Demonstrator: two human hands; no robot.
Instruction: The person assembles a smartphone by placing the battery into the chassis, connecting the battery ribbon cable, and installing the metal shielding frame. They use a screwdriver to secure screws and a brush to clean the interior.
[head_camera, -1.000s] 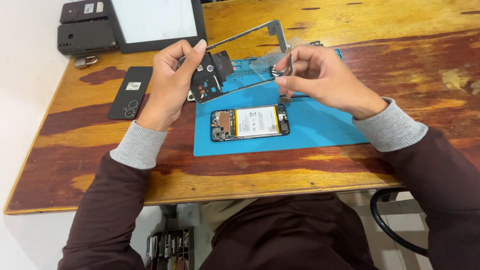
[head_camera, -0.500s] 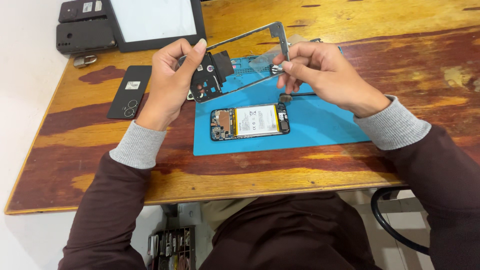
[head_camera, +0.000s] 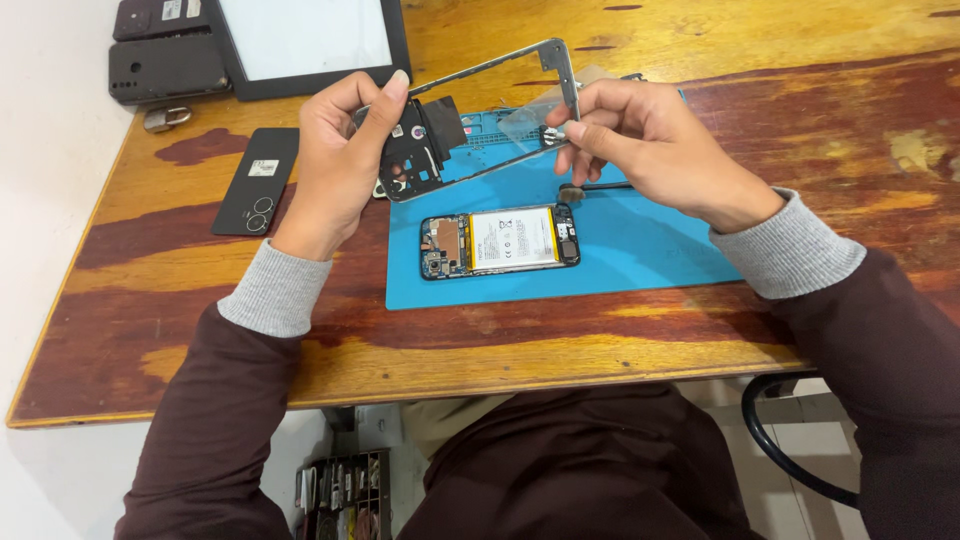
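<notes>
Both hands' grip on phone frame (head_camera: 480, 110)

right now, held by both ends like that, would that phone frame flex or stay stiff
The phone frame is probably light and somewhat bendy: it is a thin open rim with only one solid end. Both hands, left hand and right hand, pinch it, suggesting twisting could warp it.

Upper left: tablet (head_camera: 305, 40) w/ white screen, two dark phones (head_camera: 165, 50), padlock (head_camera: 167, 119); black back cover (head_camera: 255, 180) left-centre on table (head_camera: 800, 60).
</notes>
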